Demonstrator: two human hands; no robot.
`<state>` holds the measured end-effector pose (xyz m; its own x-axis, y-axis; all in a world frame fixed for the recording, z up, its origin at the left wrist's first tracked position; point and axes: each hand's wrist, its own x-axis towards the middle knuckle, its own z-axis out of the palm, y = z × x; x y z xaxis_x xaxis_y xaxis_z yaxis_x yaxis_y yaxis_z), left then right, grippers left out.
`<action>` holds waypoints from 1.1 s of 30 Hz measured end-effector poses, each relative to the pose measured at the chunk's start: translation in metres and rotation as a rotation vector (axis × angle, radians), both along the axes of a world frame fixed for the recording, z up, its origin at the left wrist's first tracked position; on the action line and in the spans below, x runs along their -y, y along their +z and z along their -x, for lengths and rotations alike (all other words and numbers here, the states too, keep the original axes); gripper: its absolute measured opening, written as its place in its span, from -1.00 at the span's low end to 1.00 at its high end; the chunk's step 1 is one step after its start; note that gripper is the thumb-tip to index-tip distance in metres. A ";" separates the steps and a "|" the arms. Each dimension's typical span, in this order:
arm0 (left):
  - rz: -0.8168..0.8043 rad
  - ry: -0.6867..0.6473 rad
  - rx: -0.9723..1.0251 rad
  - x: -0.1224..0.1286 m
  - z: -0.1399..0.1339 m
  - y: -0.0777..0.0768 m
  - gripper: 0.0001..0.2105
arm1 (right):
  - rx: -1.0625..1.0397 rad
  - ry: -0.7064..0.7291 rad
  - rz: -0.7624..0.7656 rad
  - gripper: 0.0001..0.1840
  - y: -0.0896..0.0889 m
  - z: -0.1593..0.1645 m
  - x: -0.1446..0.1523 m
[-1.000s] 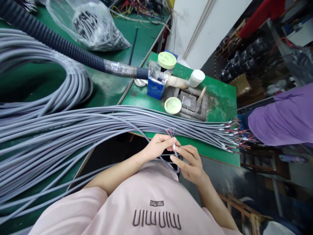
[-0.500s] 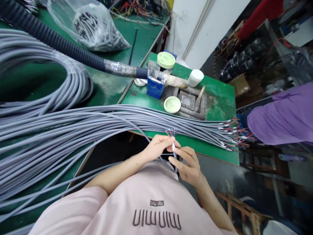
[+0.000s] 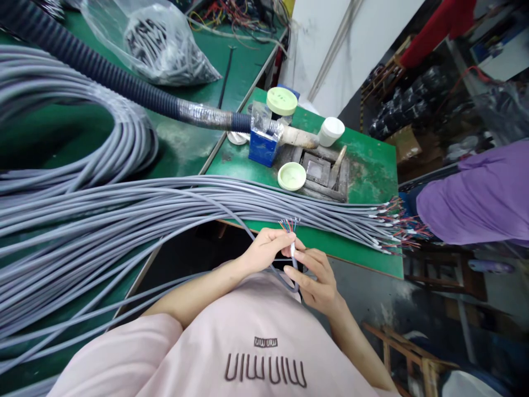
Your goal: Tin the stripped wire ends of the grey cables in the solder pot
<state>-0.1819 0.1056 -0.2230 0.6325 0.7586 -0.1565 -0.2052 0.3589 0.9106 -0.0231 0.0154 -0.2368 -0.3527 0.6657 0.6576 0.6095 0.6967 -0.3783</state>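
Note:
Between thumb and fingers, my left hand point(image 3: 270, 248) pinches a grey cable point(image 3: 295, 270) near its stripped end, where a white wrap shows. Thin coloured wires point(image 3: 289, 224) fan upward out of that end. Just below, my right hand point(image 3: 316, 278) is closed around the cable's grey jacket, fingers curled. The held cable bends in a loop beneath the hands and runs back to the left. Behind my hands lies a thick bundle of grey cables point(image 3: 231, 199), with white-wrapped, frayed wire ends point(image 3: 397, 226) at the right.
On the green table stand a solder pot point(image 3: 317, 170), a pale green dish point(image 3: 291, 176), a white cup point(image 3: 331, 131), a lidded jar point(image 3: 281, 101) and a blue box point(image 3: 263, 148) holding a dark hose point(image 3: 136, 91). A person in a purple top point(image 3: 479, 193) is at right.
Both hands keep almost the same hold on the cable. Only a slight shift of the camera view shows.

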 end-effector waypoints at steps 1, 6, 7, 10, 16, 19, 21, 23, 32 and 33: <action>-0.003 0.002 -0.002 0.000 0.000 0.000 -0.53 | -0.001 -0.005 0.004 -0.49 0.000 0.000 0.000; -0.005 0.005 0.001 0.000 0.001 0.001 -0.55 | -0.004 -0.019 0.020 -0.49 0.000 0.001 0.000; -0.003 0.004 0.005 0.000 0.001 0.001 -0.55 | -0.001 -0.018 0.020 -0.49 0.000 0.001 0.000; 0.002 0.005 0.011 0.000 0.002 -0.001 -0.58 | 0.004 -0.017 0.016 -0.51 0.000 0.001 0.000; -0.008 0.007 0.008 0.000 0.002 -0.002 -0.59 | -0.003 -0.019 0.019 -0.52 -0.003 0.002 0.000; -0.026 0.009 0.004 0.000 0.002 -0.003 -0.60 | -0.008 -0.024 0.031 -0.50 -0.003 0.001 0.001; -0.043 0.005 -0.002 0.000 0.002 -0.004 -0.60 | -0.011 -0.023 0.031 -0.49 -0.003 0.001 0.001; -0.060 0.003 -0.009 0.000 0.002 -0.005 -0.60 | -0.012 -0.023 0.032 -0.48 -0.004 0.001 0.002; -0.416 -0.220 -0.133 0.001 0.001 -0.008 -0.60 | 0.113 -0.185 0.091 -0.52 -0.008 -0.014 0.025; -0.522 -0.263 -0.164 0.001 0.001 -0.009 -0.64 | 0.145 -0.256 0.105 -0.56 -0.010 -0.021 0.033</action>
